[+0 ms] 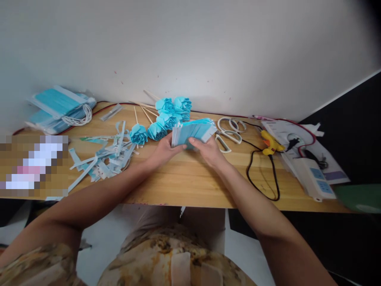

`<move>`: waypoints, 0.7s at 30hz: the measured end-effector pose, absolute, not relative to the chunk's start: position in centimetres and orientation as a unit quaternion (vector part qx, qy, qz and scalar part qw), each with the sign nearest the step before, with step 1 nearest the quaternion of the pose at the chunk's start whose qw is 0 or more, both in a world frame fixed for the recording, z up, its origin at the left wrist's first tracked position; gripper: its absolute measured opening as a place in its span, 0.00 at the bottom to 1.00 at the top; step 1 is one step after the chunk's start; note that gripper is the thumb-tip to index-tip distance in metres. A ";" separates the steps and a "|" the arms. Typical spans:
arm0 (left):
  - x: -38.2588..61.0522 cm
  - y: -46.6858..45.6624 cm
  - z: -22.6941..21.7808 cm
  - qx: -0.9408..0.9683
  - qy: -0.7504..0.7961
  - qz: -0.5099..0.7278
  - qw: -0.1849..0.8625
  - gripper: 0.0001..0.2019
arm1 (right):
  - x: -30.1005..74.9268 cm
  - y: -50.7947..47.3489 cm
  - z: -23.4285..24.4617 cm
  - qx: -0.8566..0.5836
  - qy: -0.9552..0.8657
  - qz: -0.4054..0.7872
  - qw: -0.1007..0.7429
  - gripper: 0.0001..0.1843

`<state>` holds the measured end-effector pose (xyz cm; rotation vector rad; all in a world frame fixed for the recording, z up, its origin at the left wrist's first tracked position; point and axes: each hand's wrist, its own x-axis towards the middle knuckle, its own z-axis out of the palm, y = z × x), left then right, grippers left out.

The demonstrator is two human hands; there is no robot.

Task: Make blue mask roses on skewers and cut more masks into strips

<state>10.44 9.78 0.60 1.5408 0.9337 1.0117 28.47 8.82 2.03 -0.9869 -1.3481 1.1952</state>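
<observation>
Both my hands grip a stack of blue face masks (195,130) above the middle of the table. My left hand (167,150) is closed on its left edge, and my right hand (210,150) is closed on the right side, its thumb pressed on the front face. Just behind the stack lie several blue flowers (166,120) on thin wooden sticks, one of them (138,134) apart on the left. To the right rest scissors (224,143) with white handles; the blades cannot be made out. Cut blue and white strips (108,161) are heaped left of my left forearm.
A pile of masks (58,104) with white ear loops stands at the back left. On the right are a yellow glue gun (269,143) with a black cord, a white power strip (315,178) and papers (330,159). The wall (190,51) closes off the back of the wooden table (178,186).
</observation>
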 end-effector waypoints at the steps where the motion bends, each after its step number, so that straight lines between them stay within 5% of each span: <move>1: 10.5 9.7 0.6 0.644 0.387 0.424 0.505 0.35 | 28.3 8.7 2.0 -0.407 -0.563 0.500 0.517 0.28; 8: 10.1 9.7 0.7 0.636 0.395 0.425 0.508 0.24 | 28.4 8.5 2.4 -0.392 -0.568 0.509 0.514 0.29; 21: 9.8 10.7 0.2 0.624 0.388 0.469 0.490 0.28 | 29.4 9.4 2.2 -0.415 -0.582 0.474 0.514 0.29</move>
